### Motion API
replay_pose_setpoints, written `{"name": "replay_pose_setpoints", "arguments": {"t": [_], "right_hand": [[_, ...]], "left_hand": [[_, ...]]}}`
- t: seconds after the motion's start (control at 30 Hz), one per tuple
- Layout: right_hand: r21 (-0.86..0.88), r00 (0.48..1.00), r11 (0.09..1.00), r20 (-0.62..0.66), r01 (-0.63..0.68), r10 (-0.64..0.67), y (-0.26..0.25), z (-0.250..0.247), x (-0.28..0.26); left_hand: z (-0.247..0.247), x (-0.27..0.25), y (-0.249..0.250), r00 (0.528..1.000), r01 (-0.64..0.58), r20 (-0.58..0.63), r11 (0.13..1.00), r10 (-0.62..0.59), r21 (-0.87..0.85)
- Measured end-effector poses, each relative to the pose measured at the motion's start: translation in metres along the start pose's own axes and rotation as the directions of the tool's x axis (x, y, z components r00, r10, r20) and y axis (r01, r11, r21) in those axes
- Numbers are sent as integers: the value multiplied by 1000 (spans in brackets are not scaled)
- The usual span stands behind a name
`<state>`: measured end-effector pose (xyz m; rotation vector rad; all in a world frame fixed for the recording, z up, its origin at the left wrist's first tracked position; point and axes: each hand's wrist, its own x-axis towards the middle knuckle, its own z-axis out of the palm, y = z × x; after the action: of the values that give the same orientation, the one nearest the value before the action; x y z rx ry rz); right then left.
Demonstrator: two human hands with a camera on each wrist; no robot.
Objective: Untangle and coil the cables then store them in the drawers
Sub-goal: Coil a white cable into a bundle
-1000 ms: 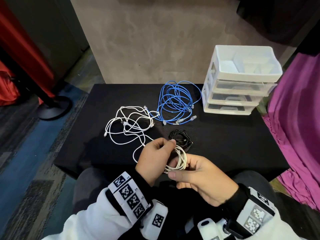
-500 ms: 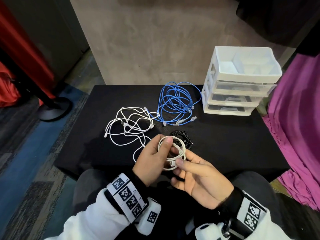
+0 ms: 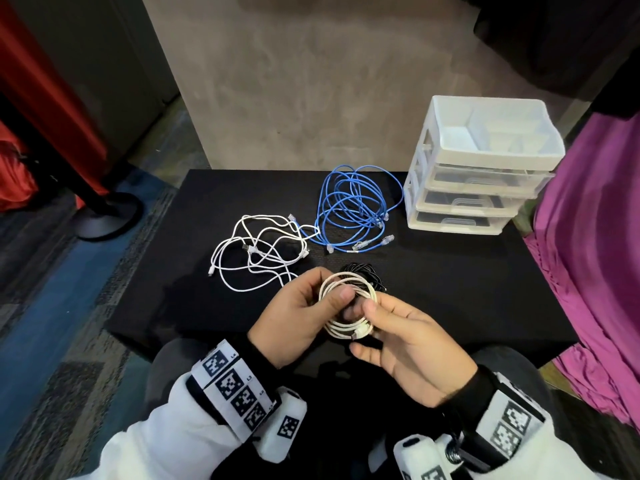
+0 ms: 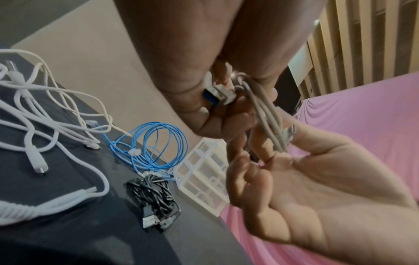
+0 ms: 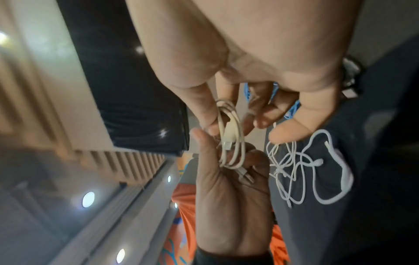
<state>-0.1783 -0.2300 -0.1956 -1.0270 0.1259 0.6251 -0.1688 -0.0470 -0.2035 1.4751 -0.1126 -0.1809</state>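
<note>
Above the near edge of the worktop (image 3: 450, 289), held up between both hands: cream cable (image 3: 347, 308), wound into a small coil. Left hand (image 3: 294, 317) curled round the coil's left side, thumb pressing the loops. Right hand (image 3: 412, 344) mostly spread, only thumb and fingertips pinching the near loops beside the plug.

Further off on the worktop: black cable (image 3: 363, 277) bundled just beyond the hands, white cable (image 3: 258, 252) sprawled to the left, blue cable (image 3: 353, 211) far of centre, drawers (image 3: 481, 188) at far right, all shut.

Likely trouble: coil springing loose if the light right pinch slips before the free end is secured; plug snagging in the loops.

Compared with half a second ago: right fingertips now closed onto the near loops where then held straight beside them; coil about where it was.
</note>
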Motion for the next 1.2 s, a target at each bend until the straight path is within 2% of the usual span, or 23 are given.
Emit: {"name": "replay_pose_setpoints", "arguments": {"t": [0.13,0.27,0.43,0.57,0.67,0.7,0.73,0.77,0.83,0.87,0.93,1.03,1.13,1.2], "right_hand": [[186,995,981,94,-55,38,6,-5,0],[316,990,946,138,-67,24,7,-5,1],[200,998,980,68,-17,3,4,-1,2],[201,997,980,82,-12,-4,2,-5,5],[165,995,985,92,-45,30,1,-7,7],[126,994,991,102,-50,37,1,-7,7],[72,993,996,108,-45,37,2,-7,6],[12,994,999,103,-33,32,2,-6,5],[-67,996,998,89,-6,12,1,-5,2],[-84,996,996,90,6,2,1,-5,1],[-141,995,989,101,39,-25,1,-8,-1],[-288,982,946,152,151,-110,1,-11,-2],[-468,954,836,220,285,-202,4,-12,-7],[-596,937,724,193,349,-293,9,-9,-9]], "left_hand": [[-4,-2,3,971,235,102,936,-215,-262],[-11,-5,3,939,330,211,886,-272,-327],[-14,-10,2,901,421,285,819,-328,-390],[-16,-10,7,877,472,315,771,-362,-427],[-13,-10,16,829,559,345,675,-441,-481],[-11,-10,18,808,590,354,659,-472,-467],[-10,-9,17,794,608,347,682,-500,-407],[-9,-9,15,794,603,323,737,-515,-306],[-7,-9,10,840,519,261,845,-476,-130],[-6,-9,8,867,474,228,875,-443,-103],[-7,-8,3,903,424,139,897,-408,-123],[-8,-7,-1,929,369,59,912,-364,-181],[-6,-7,2,939,334,10,909,-343,-249],[-4,-7,6,943,315,-12,903,-333,-292]]}}
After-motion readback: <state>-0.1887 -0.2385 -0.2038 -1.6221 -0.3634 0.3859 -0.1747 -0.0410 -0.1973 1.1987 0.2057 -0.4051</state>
